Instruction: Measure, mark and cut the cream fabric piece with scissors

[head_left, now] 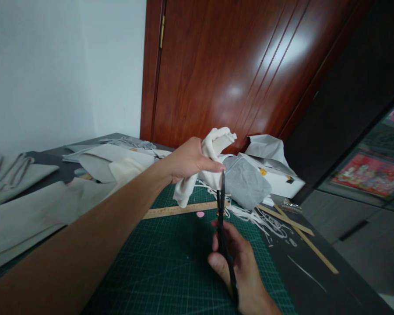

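- Above the green cutting mat [170,267], the left hand [190,159] pinches a bunched white cloth [212,146]; the right hand [242,262] grasps black scissors [221,221].
- Loose white strips [246,214] suggest some cutting done; this white cloth's cutting seems unfinished, though blur may hide detail.
- The black scissors point forward, tips near the left hand; the white cloth's long axis slants upper right to lower left.

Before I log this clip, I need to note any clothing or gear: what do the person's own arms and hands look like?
The left hand and right hand are both ungloved. The left forearm shows no sleeve, watch or bracelet. Only a little of the right wrist shows, with no cuff or band. I can't make out any rings; some fingers are hidden.
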`<state>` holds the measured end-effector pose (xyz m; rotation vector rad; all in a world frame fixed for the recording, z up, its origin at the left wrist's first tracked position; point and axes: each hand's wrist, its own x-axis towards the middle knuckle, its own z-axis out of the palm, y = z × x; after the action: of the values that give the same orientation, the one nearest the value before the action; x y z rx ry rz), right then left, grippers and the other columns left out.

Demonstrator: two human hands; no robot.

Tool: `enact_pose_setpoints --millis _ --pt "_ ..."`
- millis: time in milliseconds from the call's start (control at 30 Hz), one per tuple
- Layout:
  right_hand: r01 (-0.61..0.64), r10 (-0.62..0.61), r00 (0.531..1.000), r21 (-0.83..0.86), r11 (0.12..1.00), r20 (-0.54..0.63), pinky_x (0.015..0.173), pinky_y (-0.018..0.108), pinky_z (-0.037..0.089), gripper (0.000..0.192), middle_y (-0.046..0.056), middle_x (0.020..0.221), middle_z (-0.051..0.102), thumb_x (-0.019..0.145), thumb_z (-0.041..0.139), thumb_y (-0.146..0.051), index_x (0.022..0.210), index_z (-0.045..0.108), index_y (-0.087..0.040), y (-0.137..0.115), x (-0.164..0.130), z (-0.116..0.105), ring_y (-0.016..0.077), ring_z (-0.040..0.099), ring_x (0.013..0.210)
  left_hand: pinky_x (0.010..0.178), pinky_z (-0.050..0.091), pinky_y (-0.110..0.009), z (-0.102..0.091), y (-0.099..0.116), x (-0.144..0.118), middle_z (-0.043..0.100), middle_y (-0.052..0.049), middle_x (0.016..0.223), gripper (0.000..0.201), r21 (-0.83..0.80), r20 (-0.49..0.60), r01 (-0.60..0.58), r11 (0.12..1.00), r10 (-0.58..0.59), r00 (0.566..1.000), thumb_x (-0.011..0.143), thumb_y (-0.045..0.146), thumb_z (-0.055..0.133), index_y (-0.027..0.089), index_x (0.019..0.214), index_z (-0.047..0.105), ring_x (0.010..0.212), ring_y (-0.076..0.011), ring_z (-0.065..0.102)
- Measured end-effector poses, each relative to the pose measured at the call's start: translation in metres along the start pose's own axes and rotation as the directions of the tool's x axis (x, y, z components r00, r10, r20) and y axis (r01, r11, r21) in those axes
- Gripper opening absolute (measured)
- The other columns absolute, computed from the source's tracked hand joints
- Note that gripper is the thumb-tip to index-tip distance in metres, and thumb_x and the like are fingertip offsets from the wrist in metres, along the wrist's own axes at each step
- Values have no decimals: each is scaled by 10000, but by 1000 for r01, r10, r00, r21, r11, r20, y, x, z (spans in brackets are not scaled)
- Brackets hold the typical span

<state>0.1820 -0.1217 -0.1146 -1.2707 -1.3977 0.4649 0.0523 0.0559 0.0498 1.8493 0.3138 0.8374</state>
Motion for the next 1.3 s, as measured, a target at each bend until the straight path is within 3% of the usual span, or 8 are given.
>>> enact_pose_setpoints --millis 367,633,900,1300 --pt "-43 45 998 55 998 -32 587 294 378 660 -13 804 586 824 792 -651 1319 642 -242 11 -4 1 164 515 663 640 501 -260 6 3 -2 689 -27 730 199 -128 33 48 991 -44 998 649 104 848 107 774 694 669 -140 631" --pt "-28 30 999 87 996 -21 573 289 375 697 -15 817 585 814 783 -693 1331 628 -252 14 -5 -2 153 508 652 666 536 -288 7 1 -2 689 -30 752 264 -199 39 76 977 -69 997 638 109 890 108 801 682 679 -151 647" --pt "6 2 997 100 995 -75 533 266 402 721 -31 770 577 779 783 -737 1294 637 -253 17 -7 3 138 508 595 643 510 -275 8 -1 0 680 -34 763 259 -149 20 51 988 -49 999 657 119 888 96 811 681 687 -147 629" --pt "16 -13 999 88 996 -39 493 258 336 655 -41 714 576 803 761 -733 1234 666 -249 11 -5 0 125 469 547 640 507 -269 9 0 -1 665 -20 739 258 -169 3 29 985 -29 1000 644 101 888 103 786 673 672 -141 622"
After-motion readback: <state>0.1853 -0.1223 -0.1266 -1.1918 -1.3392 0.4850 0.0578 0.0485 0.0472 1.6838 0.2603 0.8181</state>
